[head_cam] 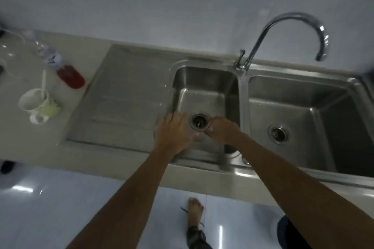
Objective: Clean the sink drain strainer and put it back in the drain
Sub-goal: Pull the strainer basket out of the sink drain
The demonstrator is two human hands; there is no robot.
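The round metal strainer (199,121) sits in the drain of the left basin (204,87), with its dark centre and small knob showing. My left hand (175,130) lies flat with spread fingers on the basin floor, just left of the drain rim. My right hand (222,130) is at the right edge of the drain, its fingers bent toward the rim. Blur hides whether it pinches anything. Both thumbs meet just in front of the drain.
A curved chrome faucet (299,26) rises behind the divider, its spout over the right basin (303,95), which has its own drain (278,133). A drainboard (125,95) lies to the left. On the counter stand a white mug (34,103) and a bottle of red liquid (66,73).
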